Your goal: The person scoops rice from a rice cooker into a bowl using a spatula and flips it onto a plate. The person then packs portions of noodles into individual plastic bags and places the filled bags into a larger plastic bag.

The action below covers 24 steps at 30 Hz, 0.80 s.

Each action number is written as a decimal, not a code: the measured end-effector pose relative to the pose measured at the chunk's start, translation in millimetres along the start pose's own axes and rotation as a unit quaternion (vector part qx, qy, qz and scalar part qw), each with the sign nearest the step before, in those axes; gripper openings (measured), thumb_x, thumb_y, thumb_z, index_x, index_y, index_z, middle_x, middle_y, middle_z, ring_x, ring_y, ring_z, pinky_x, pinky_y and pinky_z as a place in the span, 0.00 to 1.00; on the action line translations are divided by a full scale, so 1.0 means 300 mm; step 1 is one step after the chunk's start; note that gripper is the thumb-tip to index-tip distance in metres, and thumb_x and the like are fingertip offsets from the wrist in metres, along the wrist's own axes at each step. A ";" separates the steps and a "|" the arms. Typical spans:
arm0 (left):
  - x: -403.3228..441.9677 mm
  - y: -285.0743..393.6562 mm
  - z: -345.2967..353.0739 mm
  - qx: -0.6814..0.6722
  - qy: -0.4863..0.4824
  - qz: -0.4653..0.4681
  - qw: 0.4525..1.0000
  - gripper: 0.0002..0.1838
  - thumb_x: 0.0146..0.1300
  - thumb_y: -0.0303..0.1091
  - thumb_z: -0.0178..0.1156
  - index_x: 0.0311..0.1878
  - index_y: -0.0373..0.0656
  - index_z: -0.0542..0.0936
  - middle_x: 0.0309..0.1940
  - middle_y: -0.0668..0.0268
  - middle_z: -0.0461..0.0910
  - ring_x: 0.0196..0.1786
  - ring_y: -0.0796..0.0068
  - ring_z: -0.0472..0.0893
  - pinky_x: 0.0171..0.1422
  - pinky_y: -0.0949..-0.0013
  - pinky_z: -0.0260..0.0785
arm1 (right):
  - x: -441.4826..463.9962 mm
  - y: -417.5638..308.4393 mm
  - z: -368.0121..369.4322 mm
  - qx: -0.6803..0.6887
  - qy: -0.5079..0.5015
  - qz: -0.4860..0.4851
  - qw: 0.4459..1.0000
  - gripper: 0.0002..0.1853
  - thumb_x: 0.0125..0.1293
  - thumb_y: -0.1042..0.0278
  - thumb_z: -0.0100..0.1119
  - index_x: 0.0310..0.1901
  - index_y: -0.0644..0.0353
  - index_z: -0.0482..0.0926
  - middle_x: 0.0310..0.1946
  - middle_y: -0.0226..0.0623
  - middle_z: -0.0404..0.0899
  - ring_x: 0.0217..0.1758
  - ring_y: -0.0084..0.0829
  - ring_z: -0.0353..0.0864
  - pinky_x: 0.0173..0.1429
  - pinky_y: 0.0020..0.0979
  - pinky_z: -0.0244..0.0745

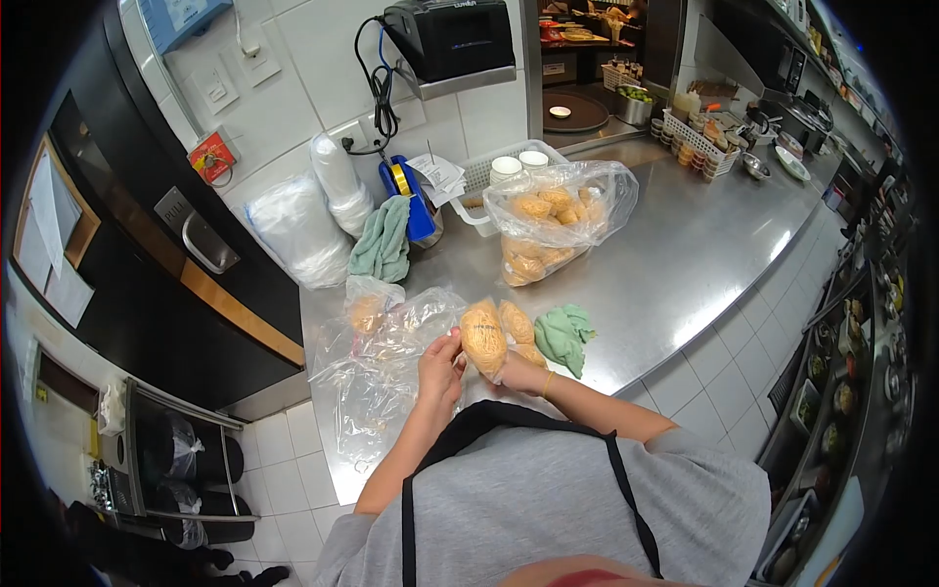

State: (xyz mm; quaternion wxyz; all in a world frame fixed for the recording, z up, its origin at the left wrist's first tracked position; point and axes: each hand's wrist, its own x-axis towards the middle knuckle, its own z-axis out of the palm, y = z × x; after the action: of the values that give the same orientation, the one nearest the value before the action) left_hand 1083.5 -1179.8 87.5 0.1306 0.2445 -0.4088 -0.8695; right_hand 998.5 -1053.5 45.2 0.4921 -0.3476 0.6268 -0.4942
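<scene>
A small clear bag packed with orange-yellow crumbly food, with faint print on its front, is held up between my hands. My left hand pinches its left edge with the fingertips. My right hand grips its lower right end, the fingers partly hidden behind the bag. Similar filled bags lie on the steel counter just behind it. To the left spread crumpled clear plastic bags, one with some orange food inside. A light green cloth lies right of my right hand.
A large open plastic bag of similar filled bags stands at the back of the steel counter. Behind are a white basket with white tubs, a blue tape dispenser, a grey-green cloth and stacked plastic bags.
</scene>
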 end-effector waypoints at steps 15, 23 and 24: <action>-0.017 0.004 0.033 0.369 0.026 0.363 0.855 0.06 0.52 0.28 0.65 0.30 0.37 0.80 0.25 0.70 0.75 0.26 0.84 0.70 0.27 0.80 0.60 | -0.183 -0.302 -0.013 -0.489 0.281 -0.263 0.783 0.12 0.62 0.60 0.50 0.31 0.59 0.76 0.35 0.38 0.73 0.40 0.41 0.72 0.43 0.36 0.67; -0.102 0.016 -0.018 0.390 -0.079 0.308 0.864 0.04 0.50 0.26 0.65 0.30 0.38 0.81 0.27 0.68 0.76 0.26 0.83 0.71 0.29 0.79 0.62 | -0.158 -0.211 -0.060 -0.267 0.145 -0.265 0.915 0.14 0.64 0.61 0.48 0.31 0.64 0.76 0.30 0.40 0.71 0.36 0.37 0.72 0.42 0.31 0.67; -0.110 0.027 -0.014 0.390 -0.079 0.308 0.864 0.04 0.50 0.26 0.65 0.30 0.38 0.81 0.27 0.68 0.76 0.26 0.83 0.71 0.29 0.79 0.62 | -0.161 -0.220 -0.055 -0.262 0.134 -0.251 0.922 0.15 0.64 0.60 0.48 0.31 0.64 0.76 0.29 0.40 0.71 0.35 0.37 0.72 0.42 0.31 0.67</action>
State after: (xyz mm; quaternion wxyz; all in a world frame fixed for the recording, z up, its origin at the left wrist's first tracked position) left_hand 1113.9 -1173.7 102.0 0.2532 0.0674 -0.7783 -0.5706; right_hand 992.5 -1022.2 122.4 0.1548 -0.5409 0.6859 -0.4615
